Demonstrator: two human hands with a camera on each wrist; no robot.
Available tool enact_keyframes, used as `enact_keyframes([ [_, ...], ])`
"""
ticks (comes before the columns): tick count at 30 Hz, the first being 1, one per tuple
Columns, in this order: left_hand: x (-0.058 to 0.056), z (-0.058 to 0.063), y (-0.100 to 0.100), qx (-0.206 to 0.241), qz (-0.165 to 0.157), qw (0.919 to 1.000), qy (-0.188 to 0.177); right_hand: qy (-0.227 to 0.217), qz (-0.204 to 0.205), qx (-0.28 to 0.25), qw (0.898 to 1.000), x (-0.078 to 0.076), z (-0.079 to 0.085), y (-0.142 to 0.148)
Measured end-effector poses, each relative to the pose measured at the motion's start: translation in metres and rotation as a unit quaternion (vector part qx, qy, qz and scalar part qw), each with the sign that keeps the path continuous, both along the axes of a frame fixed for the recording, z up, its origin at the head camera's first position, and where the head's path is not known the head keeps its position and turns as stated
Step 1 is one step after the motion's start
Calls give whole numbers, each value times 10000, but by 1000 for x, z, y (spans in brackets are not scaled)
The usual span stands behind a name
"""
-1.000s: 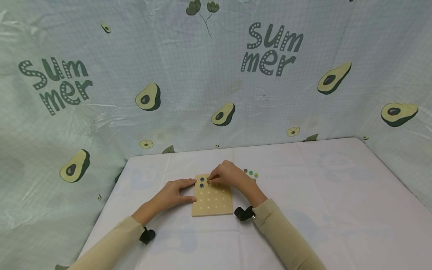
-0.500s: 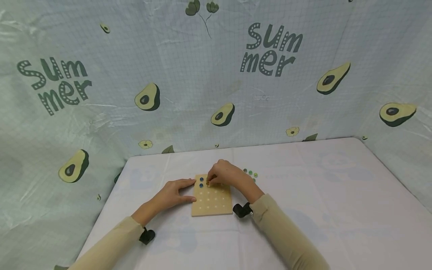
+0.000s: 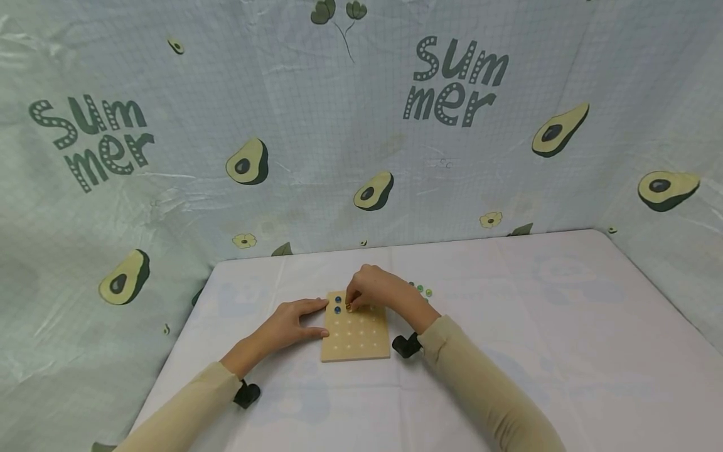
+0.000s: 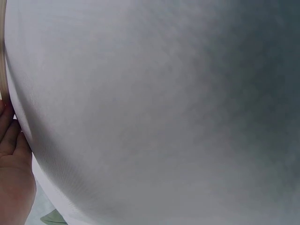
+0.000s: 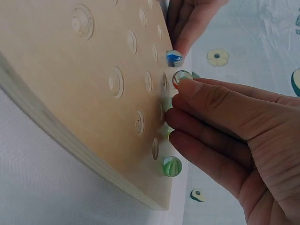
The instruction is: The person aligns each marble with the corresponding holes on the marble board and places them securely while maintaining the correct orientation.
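Observation:
A square wooden board (image 3: 356, 345) with rows of round hollows lies on the table. My right hand (image 3: 378, 289) is over its far part, pinching a clear marble (image 5: 181, 76) with a reddish streak between thumb and index finger, just off the surface. Two blue marbles (image 3: 337, 310) sit in the board's far-left hollows. In the right wrist view, a green marble (image 5: 172, 166) sits on the board beside my curled fingers; others behind them are mostly hidden. Against the board's left edge rests my left hand (image 3: 290, 323), thumb and fingers spread; the left wrist view catches only part of it.
Beyond my right wrist, several loose greenish marbles (image 3: 420, 288) lie on the white tablecloth (image 3: 508, 301), partly hidden by the arm. A printed cloth backdrop (image 3: 316, 125) rises behind the table's far edge.
My right hand has shifted slightly left and nearer with the marble, from the far row of hollows toward the second. The left hand has stayed at the board's edge.

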State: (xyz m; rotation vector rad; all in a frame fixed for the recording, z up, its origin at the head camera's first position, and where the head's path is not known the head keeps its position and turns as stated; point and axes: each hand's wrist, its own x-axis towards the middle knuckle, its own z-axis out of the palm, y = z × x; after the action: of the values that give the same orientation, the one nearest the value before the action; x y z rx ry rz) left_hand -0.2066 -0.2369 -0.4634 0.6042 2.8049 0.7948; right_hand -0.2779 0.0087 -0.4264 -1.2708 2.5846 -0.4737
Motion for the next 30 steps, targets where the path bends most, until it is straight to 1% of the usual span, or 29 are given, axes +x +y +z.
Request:
enact_keyframes([
  [6,0,0,1,-1,36,10000,-40,96,45,92,9999,1,0,0],
  [13,0,1,2,-6,-2,10000,-16,256,117,107,9995,1,-1,1],
  [20,-1,2,3,20,1,10000,-29,227,108,135,9996,2,0,2],
  [25,-1,1,2,2,5,10000,-42,79,24,142,9999,3,-2,3],
  [28,-1,0,2,-13,17,10000,-37,16,46,10,10000,7,-4,7],
  [30,0,-1,2,-16,26,10000,-37,66,122,-151,9998,10,-5,11],
])
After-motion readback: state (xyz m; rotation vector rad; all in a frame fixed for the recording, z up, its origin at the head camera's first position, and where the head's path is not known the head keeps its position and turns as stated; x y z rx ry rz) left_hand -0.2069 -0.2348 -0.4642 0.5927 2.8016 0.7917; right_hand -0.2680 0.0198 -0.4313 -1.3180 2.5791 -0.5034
